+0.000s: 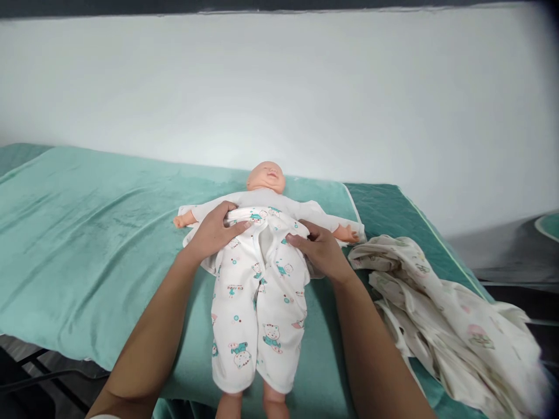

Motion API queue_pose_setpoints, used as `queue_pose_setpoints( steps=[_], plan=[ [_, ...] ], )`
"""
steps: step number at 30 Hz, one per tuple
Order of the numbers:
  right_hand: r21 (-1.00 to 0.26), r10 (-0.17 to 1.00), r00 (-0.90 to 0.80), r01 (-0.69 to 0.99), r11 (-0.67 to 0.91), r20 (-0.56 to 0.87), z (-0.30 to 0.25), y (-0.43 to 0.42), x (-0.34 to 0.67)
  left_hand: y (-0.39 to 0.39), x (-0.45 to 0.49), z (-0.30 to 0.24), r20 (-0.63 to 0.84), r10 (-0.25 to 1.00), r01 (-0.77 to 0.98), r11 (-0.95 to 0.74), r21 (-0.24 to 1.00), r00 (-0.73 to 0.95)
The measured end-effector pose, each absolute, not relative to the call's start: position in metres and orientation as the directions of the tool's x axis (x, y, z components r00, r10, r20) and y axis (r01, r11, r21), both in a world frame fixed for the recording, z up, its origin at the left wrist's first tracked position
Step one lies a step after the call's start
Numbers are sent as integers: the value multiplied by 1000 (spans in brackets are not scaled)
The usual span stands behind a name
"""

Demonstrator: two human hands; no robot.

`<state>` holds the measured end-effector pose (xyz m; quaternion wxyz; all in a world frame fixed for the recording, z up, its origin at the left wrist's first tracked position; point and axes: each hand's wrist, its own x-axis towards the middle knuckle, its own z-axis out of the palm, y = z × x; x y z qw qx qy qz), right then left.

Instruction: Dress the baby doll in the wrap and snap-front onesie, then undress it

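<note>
These printed pants point(257, 314) look soft and floppy — left hand point(216, 233) and right hand point(321, 250) both pinch the waistband point(255, 216), the best hold.

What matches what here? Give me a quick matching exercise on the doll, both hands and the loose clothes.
1 doll
2 left hand
3 right hand
4 loose clothes

A crumpled on the green cover
B on its back, face up
C on the waistband of the trousers, side nearer the loose clothes
D on the waistband, side away from the loose clothes

Pairs: 1-B, 2-D, 3-C, 4-A
</note>
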<state>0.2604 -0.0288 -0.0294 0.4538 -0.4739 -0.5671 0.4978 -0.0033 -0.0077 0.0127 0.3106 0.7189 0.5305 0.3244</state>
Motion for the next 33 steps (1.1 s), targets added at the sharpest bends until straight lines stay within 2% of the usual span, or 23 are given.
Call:
queue_pose_setpoints(
  steps=[6,10,15,19,24,28,33],
  plan=[
    [-971,992,34,213,111,121,-30,-29,251,-9,-2,8,101,964,458,-206,865,244],
    [-946,977,107,289,144,182,-30,-27,247,-6,0,2,161,955,423,-257,869,248],
    [-926,972,102,339,168,214,-31,-25,245,-4,2,-1,418,877,464,-480,745,237],
    [-892,960,121,411,185,254,-32,-24,245,-7,4,0,507,827,549,-549,630,243],
    [-888,965,117,428,165,235,-33,-23,247,-16,11,2,558,742,593,-652,473,371],
    [-868,957,122,463,178,262,-34,-22,245,-18,15,1,556,739,593,-656,467,380],
    [-785,916,98,555,273,388,-29,-30,241,-12,12,-5,580,749,607,-632,482,319]
  ],
)
